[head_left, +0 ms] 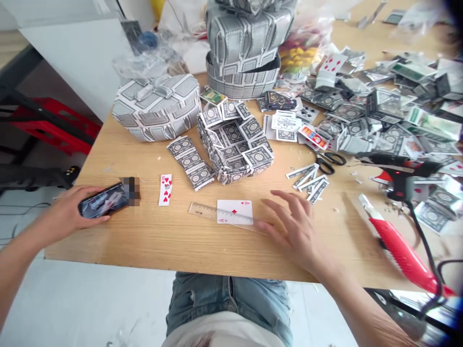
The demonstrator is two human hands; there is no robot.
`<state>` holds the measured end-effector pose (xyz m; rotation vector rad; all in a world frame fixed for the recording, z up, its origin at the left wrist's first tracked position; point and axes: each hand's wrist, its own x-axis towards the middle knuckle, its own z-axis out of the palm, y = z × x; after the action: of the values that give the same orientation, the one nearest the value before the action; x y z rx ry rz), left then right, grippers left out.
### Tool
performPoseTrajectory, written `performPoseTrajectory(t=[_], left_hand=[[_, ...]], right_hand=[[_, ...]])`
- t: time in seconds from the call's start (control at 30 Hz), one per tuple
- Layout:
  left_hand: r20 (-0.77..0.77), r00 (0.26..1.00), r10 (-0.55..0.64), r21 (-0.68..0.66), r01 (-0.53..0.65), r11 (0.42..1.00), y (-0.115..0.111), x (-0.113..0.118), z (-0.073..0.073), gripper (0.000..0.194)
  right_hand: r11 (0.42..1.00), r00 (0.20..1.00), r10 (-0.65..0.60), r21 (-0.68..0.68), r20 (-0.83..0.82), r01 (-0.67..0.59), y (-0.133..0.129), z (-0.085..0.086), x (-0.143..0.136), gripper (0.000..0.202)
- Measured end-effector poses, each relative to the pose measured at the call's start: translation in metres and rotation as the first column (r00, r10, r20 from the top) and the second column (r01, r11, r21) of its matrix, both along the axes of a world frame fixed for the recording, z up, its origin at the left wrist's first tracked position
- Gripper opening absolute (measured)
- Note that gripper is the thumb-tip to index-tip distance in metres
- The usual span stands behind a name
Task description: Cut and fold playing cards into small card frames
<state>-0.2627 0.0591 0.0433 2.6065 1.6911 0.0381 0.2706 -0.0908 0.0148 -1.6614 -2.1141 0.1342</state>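
At the left of the table, my left hand [77, 209] grips a smartphone [104, 200] with a lit screen. My right hand [294, 229] hovers or rests by the right end of a clear ruler [202, 210], its fingers spread; whether a fingertip touches the ruler I cannot tell. An ace of diamonds card [235, 212] lies flat, overlapped by the ruler. Between the phone and the ruler sits a cut strip of a ten of hearts [165, 190]. Beyond these stands an open box woven from playing cards [235, 144], with a joined card panel [191, 163] beside it.
Finished card baskets [155, 106] and a stacked card bag [249, 38] stand at the back. Scissors [327, 161], cut card strips [309, 180], a glue gun [398, 171] and a red-handled tool [401, 248] lie at right. Loose cards [347, 113] heap behind them.
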Motion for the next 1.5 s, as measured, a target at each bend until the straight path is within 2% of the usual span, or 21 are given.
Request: performPoseTrajectory(t=[0.07,0.1,0.13,0.2,0.23,0.27,0.3,0.37,0.43,0.5,0.57,0.67,0.73,0.83,0.9,1.03,1.13,1.3,1.43,1.5], left_hand=[[-0.039,0.997,-0.067,0.056,0.069,0.996,-0.001,0.004,0.005,0.077],[0.012,0.996,-0.084,0.144,0.081,0.986,-0.005,0.015,0.009,0.085],[0.037,0.995,-0.095,0.145,0.088,0.986,-0.01,0.033,0.015,0.083],[0.129,0.98,-0.148,0.117,0.133,0.984,-0.027,0.084,0.025,0.058],[0.165,0.954,-0.252,0.124,0.233,0.965,-0.038,0.114,0.028,0.044],[0.17,0.891,-0.421,0.168,0.395,0.903,-0.048,0.146,0.03,0.034],[0.139,0.821,-0.554,0.161,0.533,0.83,-0.058,0.176,0.03,0.034],[0.121,0.727,-0.675,0.164,0.656,0.736,-0.072,0.229,0.023,0.032],[0.11,0.674,-0.731,0.172,0.712,0.681,-0.079,0.266,0.012,0.029],[0.091,0.681,-0.726,0.122,0.716,0.687,-0.078,0.286,0.0,0.035],[0.084,0.666,-0.741,0.103,0.734,0.672,-0.075,0.294,-0.008,0.043],[0.101,0.65,-0.753,0.126,0.742,0.658,-0.07,0.295,-0.018,0.05],[0.104,0.648,-0.754,0.175,0.735,0.655,-0.07,0.293,-0.024,0.051],[0.077,0.686,-0.724,0.257,0.688,0.679,-0.071,0.29,-0.034,0.037],[0.064,0.704,-0.708,0.283,0.667,0.689,-0.073,0.289,-0.039,0.033],[0.065,0.695,-0.716,0.281,0.676,0.681,-0.074,0.289,-0.043,0.032],[0.103,0.694,-0.713,0.292,0.664,0.689,-0.075,0.287,-0.041,0.03],[0.213,0.716,-0.664,0.215,0.629,0.747,-0.074,0.284,-0.031,0.032],[0.451,0.762,-0.464,0.04,0.502,0.864,-0.074,0.283,-0.029,0.048],[0.554,0.752,-0.356,-0.032,0.446,0.894,-0.075,0.283,-0.031,0.056]], right_hand=[[0.994,0.997,0.071,-0.083,-0.011,-0.072,-0.003,-0.003,-0.002,0.048],[0.988,0.996,0.09,-0.123,-0.022,-0.092,-0.004,-0.004,-0.003,0.05],[0.983,0.994,0.1,-0.154,-0.036,-0.104,-0.004,-0.005,-0.003,0.051],[0.976,0.992,0.107,-0.184,-0.067,-0.117,-0.005,-0.006,-0.004,0.048],[0.974,0.991,0.109,-0.19,-0.083,-0.123,-0.006,-0.006,-0.004,0.044],[0.973,0.989,0.111,-0.193,-0.097,-0.128,-0.005,-0.006,-0.004,0.039],[0.971,0.987,0.117,-0.196,-0.11,-0.137,-0.005,-0.006,-0.004,0.035],[0.964,0.982,0.136,-0.213,-0.129,-0.161,-0.005,-0.005,-0.003,0.027],[0.95,0.976,0.164,-0.244,-0.141,-0.195,-0.006,-0.001,0.0,0.023],[0.935,0.971,0.184,-0.278,-0.156,-0.221,-0.009,0.006,0.008,0.02],[0.926,0.967,0.173,-0.304,-0.186,-0.224,-0.016,0.015,0.022,0.018],[0.917,0.97,0.075,-0.366,-0.229,-0.158,-0.03,0.03,0.054,0.02],[0.925,0.98,-0.04,-0.379,-0.194,-0.037,-0.043,0.036,0.079,0.023],[0.923,0.967,-0.247,-0.321,-0.069,0.213,-0.061,0.036,0.11,0.029],[0.904,0.951,-0.31,-0.314,-0.01,0.291,-0.07,0.032,0.119,0.031],[0.885,0.934,-0.353,-0.301,0.059,0.354,-0.073,0.019,0.116,0.031],[0.908,0.948,-0.309,-0.274,0.072,0.317,-0.067,0.01,0.109,0.03],[0.954,0.965,-0.256,-0.146,0.06,0.263,-0.044,0.005,0.091,0.037],[0.97,0.984,-0.175,-0.166,0.046,0.18,-0.008,0.018,0.066,0.034],[0.969,0.979,-0.198,-0.141,0.046,0.203,0.019,0.025,0.061,0.033]])
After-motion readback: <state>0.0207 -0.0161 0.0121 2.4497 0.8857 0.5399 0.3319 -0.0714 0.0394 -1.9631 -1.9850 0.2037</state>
